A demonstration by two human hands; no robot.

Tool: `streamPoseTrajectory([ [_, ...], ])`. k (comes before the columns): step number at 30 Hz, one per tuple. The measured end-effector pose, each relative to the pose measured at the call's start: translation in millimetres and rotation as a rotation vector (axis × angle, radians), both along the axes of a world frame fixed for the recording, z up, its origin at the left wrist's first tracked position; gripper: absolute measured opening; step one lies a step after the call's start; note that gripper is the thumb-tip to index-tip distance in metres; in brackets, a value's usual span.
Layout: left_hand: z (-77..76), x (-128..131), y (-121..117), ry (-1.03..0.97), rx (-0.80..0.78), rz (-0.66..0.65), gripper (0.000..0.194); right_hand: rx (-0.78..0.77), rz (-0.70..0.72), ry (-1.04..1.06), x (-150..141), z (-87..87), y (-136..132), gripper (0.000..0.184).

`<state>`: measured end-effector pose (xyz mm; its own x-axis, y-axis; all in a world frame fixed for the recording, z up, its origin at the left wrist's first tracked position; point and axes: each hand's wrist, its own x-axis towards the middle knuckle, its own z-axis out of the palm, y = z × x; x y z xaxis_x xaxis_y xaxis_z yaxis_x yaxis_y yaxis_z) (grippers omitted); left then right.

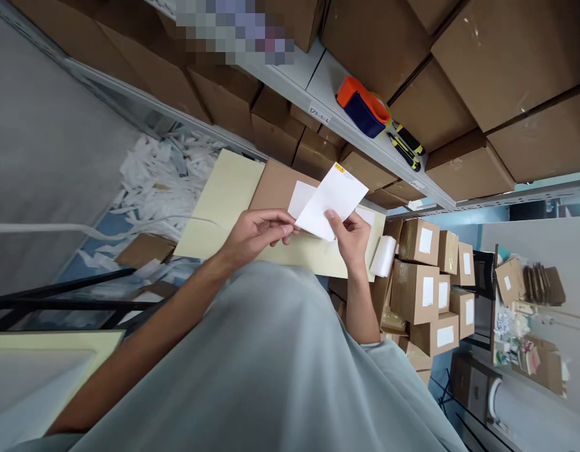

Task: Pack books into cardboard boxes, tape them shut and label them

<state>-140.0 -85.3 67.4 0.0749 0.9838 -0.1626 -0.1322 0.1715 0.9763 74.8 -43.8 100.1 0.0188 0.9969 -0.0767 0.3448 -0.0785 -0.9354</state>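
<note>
My right hand (353, 238) pinches a white label sheet (332, 201) with a small yellow mark at its top corner, thumb on its face. My left hand (259, 232) is closed with fingers curled at the sheet's lower left edge, touching it. Both hands hover over a flat brown cardboard box (275, 185) that carries a white label (300, 198) and lies on a pale yellow table top (224, 201). A white roll of labels (383, 256) stands just right of my right hand.
A grey shelf (327, 81) holds brown cartons, an orange-and-blue tape dispenser (363, 107) and a yellow-black utility knife (405, 145). Several labelled small boxes (424, 282) are stacked at right. White paper strips (153, 182) litter the floor at left.
</note>
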Motion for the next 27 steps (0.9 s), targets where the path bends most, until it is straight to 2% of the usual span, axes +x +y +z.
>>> streamPoseTrajectory([
  [6, 0.0, -16, 0, -0.020, 0.036, 0.031, 0.027, 0.035, 0.046, -0.035, -18, 8.3, 1, 0.055],
  [13, -2.3, -30, 2, 0.021, 0.022, 0.059, 0.025, 0.007, 0.045, -0.068, -31, 5.0, 4, 0.055],
  [22, 9.1, -33, 7, -0.015, 0.043, 0.066, 0.028, 0.012, 0.043, -0.035, -36, 10.6, 8, 0.052],
  [27, 12.7, -29, 8, -0.018, 0.071, 0.057, 0.028, -0.036, 0.058, -0.033, -32, -3.1, 17, 0.051],
])
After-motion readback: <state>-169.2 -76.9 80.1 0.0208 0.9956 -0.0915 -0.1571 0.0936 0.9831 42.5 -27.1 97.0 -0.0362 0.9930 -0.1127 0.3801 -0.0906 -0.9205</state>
